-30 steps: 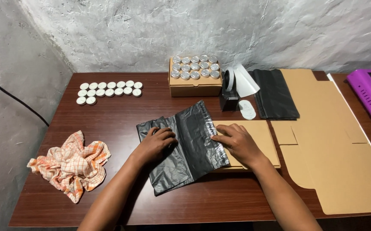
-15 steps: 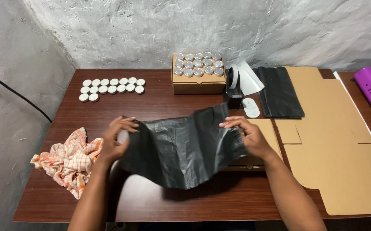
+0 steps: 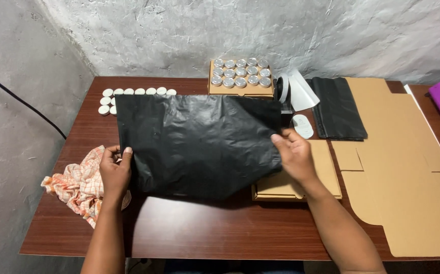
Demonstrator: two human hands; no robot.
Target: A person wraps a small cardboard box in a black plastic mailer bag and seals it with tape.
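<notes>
Both your hands hold the black plastic bag [image 3: 197, 144] spread wide above the table's middle.
Your left hand [image 3: 114, 170] pinches its left edge, your right hand [image 3: 293, 155] its right edge; you're opening it out, so next find the mouth, near the closed cardboard box [image 3: 326, 172].

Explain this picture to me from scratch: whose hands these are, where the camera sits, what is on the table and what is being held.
The camera sits on a person's head and looks down, so both arms are their own. The left hand and right hand hold a black plastic bag spread flat above the table, one hand at each side edge. Under the right hand lies a flat cardboard box. A checked cloth lies at the left. At the back are white lids and a box of small jars. To the right lie a stack of black bags and large cardboard sheets.
</notes>
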